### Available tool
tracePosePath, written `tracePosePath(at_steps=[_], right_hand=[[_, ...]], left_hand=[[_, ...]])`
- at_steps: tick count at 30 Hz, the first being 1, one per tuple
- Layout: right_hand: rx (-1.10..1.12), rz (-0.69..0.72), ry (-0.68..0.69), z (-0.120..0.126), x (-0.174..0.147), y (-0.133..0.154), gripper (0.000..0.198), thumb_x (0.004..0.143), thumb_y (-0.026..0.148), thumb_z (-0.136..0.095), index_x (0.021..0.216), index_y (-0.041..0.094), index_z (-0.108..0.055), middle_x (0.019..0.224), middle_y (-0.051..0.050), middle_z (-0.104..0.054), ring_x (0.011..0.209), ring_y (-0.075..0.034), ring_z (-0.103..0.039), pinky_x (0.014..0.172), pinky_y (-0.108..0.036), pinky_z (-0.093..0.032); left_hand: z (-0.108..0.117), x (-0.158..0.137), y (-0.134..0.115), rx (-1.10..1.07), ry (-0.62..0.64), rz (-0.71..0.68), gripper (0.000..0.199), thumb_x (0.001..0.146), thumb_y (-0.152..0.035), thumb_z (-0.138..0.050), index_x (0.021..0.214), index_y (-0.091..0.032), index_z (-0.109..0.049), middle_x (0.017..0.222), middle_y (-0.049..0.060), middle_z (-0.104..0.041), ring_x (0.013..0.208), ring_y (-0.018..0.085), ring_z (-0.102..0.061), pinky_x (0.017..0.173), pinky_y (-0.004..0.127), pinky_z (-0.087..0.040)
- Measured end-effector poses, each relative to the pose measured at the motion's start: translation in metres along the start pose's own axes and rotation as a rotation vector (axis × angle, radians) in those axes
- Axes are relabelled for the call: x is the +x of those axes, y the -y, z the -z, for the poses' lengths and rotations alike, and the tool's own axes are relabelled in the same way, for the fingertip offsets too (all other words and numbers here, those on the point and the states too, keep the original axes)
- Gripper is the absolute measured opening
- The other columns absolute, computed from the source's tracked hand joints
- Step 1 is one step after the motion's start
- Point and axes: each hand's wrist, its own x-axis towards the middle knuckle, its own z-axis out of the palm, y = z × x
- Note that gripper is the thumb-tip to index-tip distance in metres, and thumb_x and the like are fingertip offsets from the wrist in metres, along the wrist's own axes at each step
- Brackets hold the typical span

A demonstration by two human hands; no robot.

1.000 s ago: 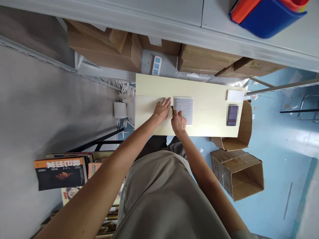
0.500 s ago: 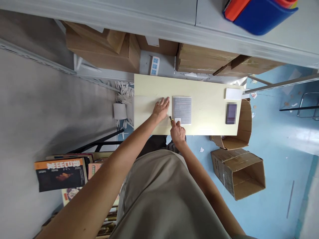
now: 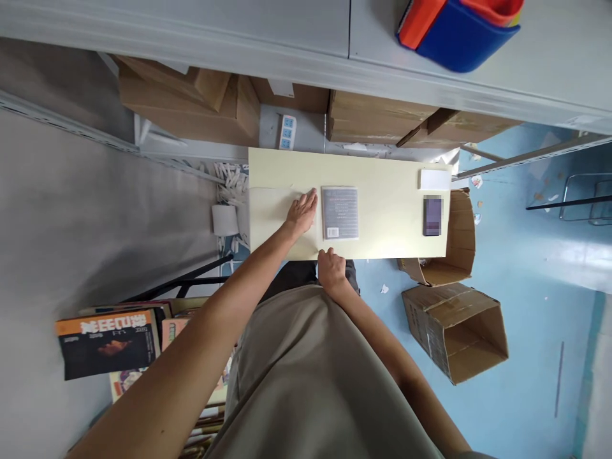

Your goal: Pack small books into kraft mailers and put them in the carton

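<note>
My left hand (image 3: 302, 212) lies flat, fingers stretched, on a thin pale sheet (image 3: 270, 220) that covers the left part of the cream tabletop (image 3: 387, 217). At the front edge of the table my right hand (image 3: 331, 271) is closed around a utility knife; its black-and-yellow body showed a moment ago, but the fist now hides most or all of it. Between and beyond the hands lies a grey book (image 3: 340, 213) in a clear wrapper, with a white barcode label at its lower left corner. Neither hand touches the book.
A phone (image 3: 433, 215) and a white box (image 3: 435, 179) lie at the table's right end. Open cardboard boxes (image 3: 454, 331) stand on the blue floor at right. Magazines (image 3: 108, 344) are stacked at lower left. A power strip (image 3: 287, 132) sits behind the table, under a shelf (image 3: 191, 32).
My right hand has drawn the knife toward me, from beside the book to the table's front edge. My left hand stays pressed on the sheet. The whole view has shifted slightly.
</note>
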Motion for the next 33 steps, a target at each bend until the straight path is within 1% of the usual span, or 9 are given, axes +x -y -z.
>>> tracePosePath(at_steps=[4,8,12,15,17,20,27,30,33], right_hand=[[0.050,-0.004,-0.044,0.001,-0.011,-0.017,0.041,0.109,0.006,-0.043,0.141,0.018,-0.064,0.132,-0.020,-0.070,0.112,-0.024,-0.080,0.087,-0.030,-0.060],[0.140,-0.083,-0.109,0.010,-0.024,-0.048,0.036,0.110,0.015,-0.048,0.141,0.022,-0.063,0.130,-0.016,-0.071,0.110,-0.026,-0.081,0.083,-0.031,-0.058],[0.232,-0.181,-0.199,0.036,-0.033,-0.087,0.035,0.107,0.021,-0.057,0.140,0.023,-0.065,0.127,-0.014,-0.073,0.108,-0.027,-0.081,0.082,-0.032,-0.056],[0.296,-0.225,-0.295,0.068,-0.037,-0.121,0.036,0.105,0.024,-0.060,0.141,0.025,-0.066,0.127,-0.013,-0.074,0.108,-0.028,-0.080,0.082,-0.032,-0.054],[0.327,-0.232,-0.378,0.096,-0.040,-0.144,0.037,0.104,0.025,-0.061,0.141,0.026,-0.067,0.126,-0.012,-0.075,0.107,-0.028,-0.079,0.081,-0.032,-0.053],[0.350,-0.207,-0.543,0.148,-0.047,-0.175,0.038,0.103,0.026,-0.063,0.140,0.026,-0.068,0.123,-0.012,-0.076,0.104,-0.029,-0.078,0.080,-0.033,-0.052],[0.390,-0.100,-0.977,0.275,-0.060,-0.238,0.043,0.105,0.030,-0.057,0.147,0.022,-0.061,0.126,-0.016,-0.075,0.103,-0.033,-0.076,0.082,-0.036,-0.054],[0.389,-0.099,-1.046,0.317,-0.048,-0.262,0.041,0.105,0.032,-0.057,0.144,0.018,-0.059,0.125,-0.018,-0.074,0.103,-0.034,-0.075,0.083,-0.038,-0.055],[0.362,-0.104,-1.049,0.350,-0.026,-0.281,0.039,0.104,0.030,-0.058,0.139,0.015,-0.058,0.124,-0.018,-0.071,0.100,-0.033,-0.075,0.084,-0.039,-0.055]], left_hand=[[0.001,-0.006,-0.012,0.001,-0.040,0.058,0.087,0.099,-0.022,-0.057,0.178,-0.014,-0.021,0.187,0.019,-0.013,0.164,0.041,-0.035,0.127,0.059,-0.042],[-0.006,-0.031,-0.033,0.023,-0.129,0.144,0.072,0.098,-0.009,-0.044,0.170,-0.007,-0.041,0.184,0.023,-0.023,0.163,0.037,-0.039,0.127,0.055,-0.043],[-0.014,-0.056,-0.059,-0.028,-0.225,0.141,0.053,0.101,-0.020,-0.051,0.153,-0.016,-0.062,0.165,0.020,-0.055,0.154,0.036,-0.050,0.124,0.051,-0.048],[-0.001,-0.056,-0.085,-0.107,-0.314,0.137,0.045,0.100,-0.024,-0.059,0.143,-0.022,-0.069,0.142,0.018,-0.070,0.138,0.035,-0.062,0.117,0.049,-0.054],[0.022,-0.047,-0.107,-0.160,-0.387,0.070,0.039,0.101,-0.024,-0.060,0.139,-0.024,-0.072,0.126,0.014,-0.076,0.127,0.033,-0.068,0.114,0.049,-0.056],[0.073,-0.028,-0.145,-0.221,-0.538,-0.069,0.035,0.103,-0.022,-0.060,0.135,-0.025,-0.072,0.107,0.009,-0.078,0.116,0.030,-0.071,0.112,0.048,-0.057],[0.195,0.014,-0.235,-0.276,-0.825,-0.332,0.030,0.105,-0.023,-0.063,0.135,-0.025,-0.068,0.100,0.006,-0.076,0.108,0.026,-0.070,0.106,0.046,-0.057],[0.231,0.026,-0.266,-0.265,-0.885,-0.376,0.031,0.105,-0.023,-0.062,0.135,-0.026,-0.068,0.100,0.006,-0.075,0.106,0.026,-0.070,0.104,0.046,-0.057],[0.255,0.033,-0.290,-0.255,-0.937,-0.401,0.033,0.105,-0.021,-0.059,0.137,-0.026,-0.067,0.100,0.006,-0.074,0.107,0.027,-0.070,0.105,0.046,-0.057]])
